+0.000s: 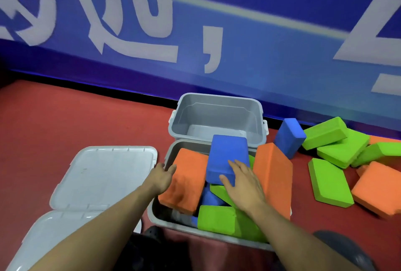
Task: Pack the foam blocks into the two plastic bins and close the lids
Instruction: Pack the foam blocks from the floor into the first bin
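My right hand lies flat on the blue block in the near bin, my left hand open beside it, while the far bin beyond is empty, blocks wait right, lids left.

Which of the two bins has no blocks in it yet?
The far bin by the blue wall; the near bin under the hands already holds blocks.

Indoor play or activity hall: red carpet, blue lettered banner wall.
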Demonstrator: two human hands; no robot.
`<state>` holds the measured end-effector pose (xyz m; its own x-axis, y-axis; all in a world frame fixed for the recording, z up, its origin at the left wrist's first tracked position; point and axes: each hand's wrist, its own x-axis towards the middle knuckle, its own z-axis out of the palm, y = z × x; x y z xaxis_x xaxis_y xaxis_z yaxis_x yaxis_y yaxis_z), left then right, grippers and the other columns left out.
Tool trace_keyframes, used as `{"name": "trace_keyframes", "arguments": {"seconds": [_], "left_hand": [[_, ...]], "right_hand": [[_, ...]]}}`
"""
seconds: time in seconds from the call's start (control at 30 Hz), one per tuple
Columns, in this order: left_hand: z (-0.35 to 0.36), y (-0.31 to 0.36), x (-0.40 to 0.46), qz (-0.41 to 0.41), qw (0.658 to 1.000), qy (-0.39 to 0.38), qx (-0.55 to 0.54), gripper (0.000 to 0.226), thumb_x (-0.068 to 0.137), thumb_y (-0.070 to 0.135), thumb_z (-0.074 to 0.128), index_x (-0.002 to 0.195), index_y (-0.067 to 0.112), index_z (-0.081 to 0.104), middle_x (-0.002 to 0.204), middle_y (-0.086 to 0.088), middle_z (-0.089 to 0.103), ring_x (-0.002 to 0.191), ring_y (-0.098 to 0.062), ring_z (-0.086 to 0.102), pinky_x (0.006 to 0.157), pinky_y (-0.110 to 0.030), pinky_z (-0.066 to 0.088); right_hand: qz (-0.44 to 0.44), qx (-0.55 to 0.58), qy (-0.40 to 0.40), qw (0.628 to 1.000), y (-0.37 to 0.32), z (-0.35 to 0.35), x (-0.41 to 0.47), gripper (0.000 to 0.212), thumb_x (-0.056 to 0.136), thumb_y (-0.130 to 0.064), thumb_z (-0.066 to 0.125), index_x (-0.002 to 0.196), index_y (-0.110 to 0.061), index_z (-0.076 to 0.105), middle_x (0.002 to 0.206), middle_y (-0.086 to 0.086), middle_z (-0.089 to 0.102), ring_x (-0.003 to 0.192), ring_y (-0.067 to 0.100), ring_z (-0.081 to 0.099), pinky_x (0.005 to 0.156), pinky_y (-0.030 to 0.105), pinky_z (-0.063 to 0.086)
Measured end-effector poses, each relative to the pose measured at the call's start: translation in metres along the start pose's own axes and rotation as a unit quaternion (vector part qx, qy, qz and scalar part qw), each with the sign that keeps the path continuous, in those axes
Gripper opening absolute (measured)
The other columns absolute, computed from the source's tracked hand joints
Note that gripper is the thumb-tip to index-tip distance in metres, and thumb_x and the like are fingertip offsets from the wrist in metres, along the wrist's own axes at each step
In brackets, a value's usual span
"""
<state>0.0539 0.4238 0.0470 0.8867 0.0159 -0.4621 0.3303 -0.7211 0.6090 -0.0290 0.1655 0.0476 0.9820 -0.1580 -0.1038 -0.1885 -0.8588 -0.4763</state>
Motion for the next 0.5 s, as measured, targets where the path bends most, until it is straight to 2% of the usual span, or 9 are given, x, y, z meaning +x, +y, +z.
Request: {"name": "trace_keyframes", "arguments": {"seconds": [0.2,0.27,0.4,0.5], "left_hand": [[0.008,-0.033,0.026,-0.034,0.999,-0.02,-0.018,0.068,0.104,0.046,0.045,0.154,0.002,0.031,0.155,-0.018,0.043,0.141,-0.034,0.043,0.114,-0.039,0.032],[0.015,-0.043,0.033,-0.05,0.998,-0.036,-0.026,0.065,0.103,0.045,0.049,0.15,0.001,0.036,0.151,-0.02,0.047,0.137,-0.035,0.047,0.112,-0.039,0.036],[0.021,-0.057,0.048,-0.104,0.991,-0.076,-0.037,0.073,0.098,0.052,0.054,0.148,0.001,0.04,0.15,-0.02,0.048,0.136,-0.037,0.048,0.114,-0.04,0.037],[0.019,-0.067,0.058,-0.155,0.982,-0.089,-0.052,0.089,0.088,0.067,0.052,0.148,0.002,0.045,0.149,-0.022,0.048,0.134,-0.038,0.049,0.116,-0.044,0.036]], "right_hand": [[-0.065,-0.022,-0.054,0.996,-0.034,0.031,0.012,0.069,0.097,-0.061,0.049,0.157,-0.031,0.031,0.165,-0.01,0.024,0.151,0.014,0.025,0.122,0.034,0.023],[-0.08,-0.003,-0.078,0.994,-0.045,0.042,0.015,0.068,0.097,-0.058,0.052,0.157,-0.031,0.033,0.164,-0.011,0.027,0.15,0.011,0.026,0.121,0.032,0.025],[-0.086,0.014,-0.101,0.991,-0.066,0.063,0.024,0.066,0.097,-0.053,0.057,0.154,-0.028,0.037,0.158,-0.013,0.036,0.145,0.008,0.033,0.119,0.026,0.026],[-0.037,0.043,-0.161,0.985,-0.072,0.08,0.033,0.07,0.095,-0.052,0.061,0.155,-0.024,0.037,0.158,-0.006,0.037,0.144,0.012,0.037,0.118,0.026,0.027]]}}
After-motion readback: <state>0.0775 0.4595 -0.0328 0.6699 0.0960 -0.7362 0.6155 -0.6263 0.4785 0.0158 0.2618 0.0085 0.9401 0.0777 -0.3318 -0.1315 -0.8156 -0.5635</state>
